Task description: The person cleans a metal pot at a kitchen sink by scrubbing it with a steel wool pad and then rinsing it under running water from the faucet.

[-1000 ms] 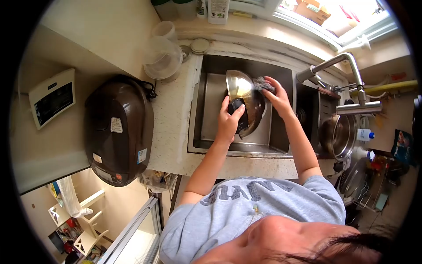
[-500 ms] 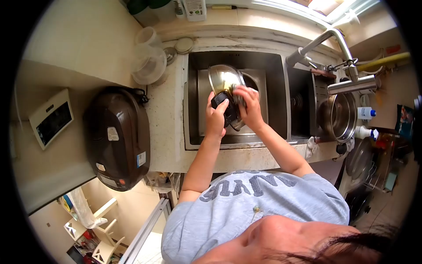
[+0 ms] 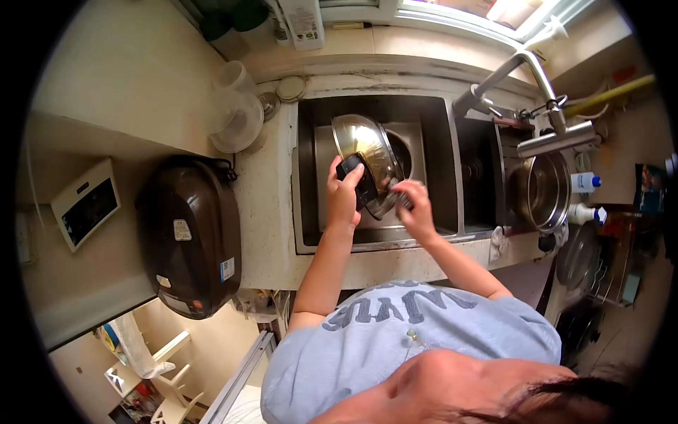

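A shiny metal pot with a black handle is held tilted over the sink. My left hand is closed round the black handle, its thumb lying along the top. At the pot's lower right edge is my right hand, closed with its fingers bunched. It grips a small grey scouring pad, partly hidden by the fingers and blurred. The pot's far side faces away from me, and the sink drain shows behind its right edge.
A tall faucet rises at the sink's back right. Right of the basin are a narrow second basin and a metal pan. A brown rice cooker stands left, with clear plastic containers behind it.
My right hand has moved down and right, from the pot's side to its lower right edge. My left hand keeps hold of the handle. The view has shifted slightly.
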